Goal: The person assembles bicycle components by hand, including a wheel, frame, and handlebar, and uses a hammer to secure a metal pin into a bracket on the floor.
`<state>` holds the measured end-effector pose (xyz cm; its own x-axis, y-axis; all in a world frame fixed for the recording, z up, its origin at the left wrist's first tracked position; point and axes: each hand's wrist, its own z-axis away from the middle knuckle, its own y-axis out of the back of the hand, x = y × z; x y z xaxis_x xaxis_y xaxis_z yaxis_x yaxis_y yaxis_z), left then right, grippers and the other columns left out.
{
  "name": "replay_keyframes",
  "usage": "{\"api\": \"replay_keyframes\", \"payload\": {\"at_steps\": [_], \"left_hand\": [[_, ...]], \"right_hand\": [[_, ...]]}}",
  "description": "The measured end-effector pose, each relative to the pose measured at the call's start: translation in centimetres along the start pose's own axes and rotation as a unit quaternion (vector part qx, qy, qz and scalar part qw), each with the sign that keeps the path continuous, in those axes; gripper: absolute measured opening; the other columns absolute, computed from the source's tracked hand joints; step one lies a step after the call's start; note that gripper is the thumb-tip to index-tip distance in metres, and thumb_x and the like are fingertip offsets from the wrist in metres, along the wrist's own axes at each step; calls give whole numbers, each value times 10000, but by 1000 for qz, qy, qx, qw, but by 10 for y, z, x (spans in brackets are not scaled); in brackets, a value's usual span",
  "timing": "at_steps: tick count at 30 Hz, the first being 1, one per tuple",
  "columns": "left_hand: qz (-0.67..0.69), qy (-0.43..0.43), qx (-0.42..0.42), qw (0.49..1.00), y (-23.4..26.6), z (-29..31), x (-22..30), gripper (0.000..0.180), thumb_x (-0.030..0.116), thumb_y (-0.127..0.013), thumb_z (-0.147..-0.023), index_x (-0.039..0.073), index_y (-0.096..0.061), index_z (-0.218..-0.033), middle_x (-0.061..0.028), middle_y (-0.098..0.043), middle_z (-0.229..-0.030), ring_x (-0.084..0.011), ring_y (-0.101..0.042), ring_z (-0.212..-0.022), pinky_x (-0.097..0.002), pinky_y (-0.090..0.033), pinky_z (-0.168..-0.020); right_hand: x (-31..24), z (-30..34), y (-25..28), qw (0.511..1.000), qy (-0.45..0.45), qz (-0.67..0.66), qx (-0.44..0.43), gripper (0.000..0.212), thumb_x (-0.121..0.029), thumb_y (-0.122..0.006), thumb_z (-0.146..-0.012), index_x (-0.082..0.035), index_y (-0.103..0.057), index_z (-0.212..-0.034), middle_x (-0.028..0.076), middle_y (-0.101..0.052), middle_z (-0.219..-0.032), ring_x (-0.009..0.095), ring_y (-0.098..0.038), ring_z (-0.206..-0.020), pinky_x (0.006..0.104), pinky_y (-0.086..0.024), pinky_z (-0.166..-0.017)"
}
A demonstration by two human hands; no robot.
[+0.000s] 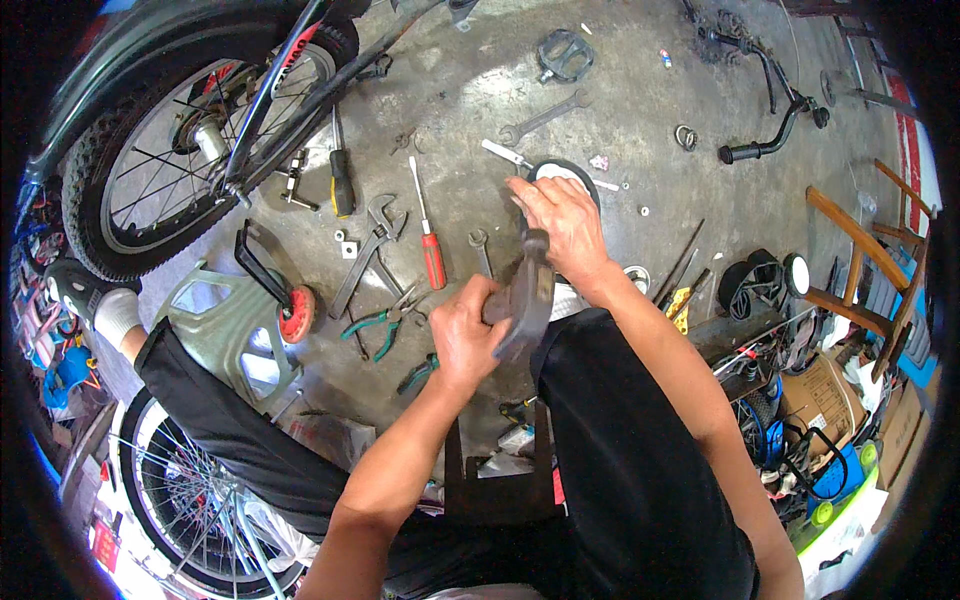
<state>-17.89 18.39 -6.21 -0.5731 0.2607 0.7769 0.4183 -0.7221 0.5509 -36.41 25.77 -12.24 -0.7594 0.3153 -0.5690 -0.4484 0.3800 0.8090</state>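
Observation:
My left hand (465, 335) is closed round the handle of a hammer (530, 297), whose dark metal head is raised beside my right wrist. Farther ahead, my right hand (568, 225) grips a small black-rimmed wheel (545, 172) with a white face; the fingers cover much of it. Thin metal pieces stick out on both sides of that wheel. Left of the hands lie a red-handled screwdriver (432, 255), an adjustable wrench (365, 250) and green-handled pliers (385, 325). A small open-end wrench (481, 250) is just beyond the hammer.
A bicycle (225, 150) lies at the far left, near a green plastic stool (215, 340) and a red small wheel (297, 314). Beyond are a pedal (566, 55), a larger wrench (545, 117) and handlebars (765, 145). A wooden frame (850, 240) and cardboard box (822, 398) stand right.

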Motion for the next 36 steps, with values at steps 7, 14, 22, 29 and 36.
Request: {"api": "replay_keyframes", "payload": {"at_steps": [7,14,22,29,36], "left_hand": [[-93,55,-28,994,-9,-13,-7,216,132,-750,-788,10,-631,-919,-249,-664,-777,-447,-681,-742,-458,-521,-639],[-24,5,-21,999,-2,-4,-3,233,180,-751,-778,55,-640,-940,-231,-674,-757,-447,-685,-758,-514,-526,-668],[-112,38,-48,992,-9,-12,6,323,250,-805,-783,21,-606,-894,-207,-653,-730,-449,-664,-718,-484,-515,-636],[-108,22,-36,993,-8,-26,5,247,261,-752,-813,75,-643,-932,-213,-686,-757,-436,-690,-746,-525,-534,-654],[-153,57,-84,983,-1,-24,28,238,186,-716,-785,80,-641,-985,-219,-686,-776,-452,-680,-766,-546,-530,-684]], "right_hand": [[-1,-1,1,999,-31,-13,11,267,-85,-707,-879,-73,-694,-1145,111,-604,-826,315,-617,-811,431,-493,-744],[0,-1,-4,999,-41,-15,26,251,-98,-710,-886,-53,-691,-1132,124,-611,-839,329,-621,-823,441,-498,-750],[4,3,-6,996,-69,-45,37,294,-88,-697,-887,-51,-691,-1178,133,-630,-917,348,-621,-889,454,-492,-793],[3,4,2,992,-110,-36,45,377,-50,-690,-848,-98,-709,-1221,105,-633,-1047,322,-603,-989,433,-480,-874],[4,0,-4,992,-103,-21,71,341,-59,-710,-856,-91,-721,-1195,102,-679,-1135,309,-625,-1042,408,-492,-926]]}}
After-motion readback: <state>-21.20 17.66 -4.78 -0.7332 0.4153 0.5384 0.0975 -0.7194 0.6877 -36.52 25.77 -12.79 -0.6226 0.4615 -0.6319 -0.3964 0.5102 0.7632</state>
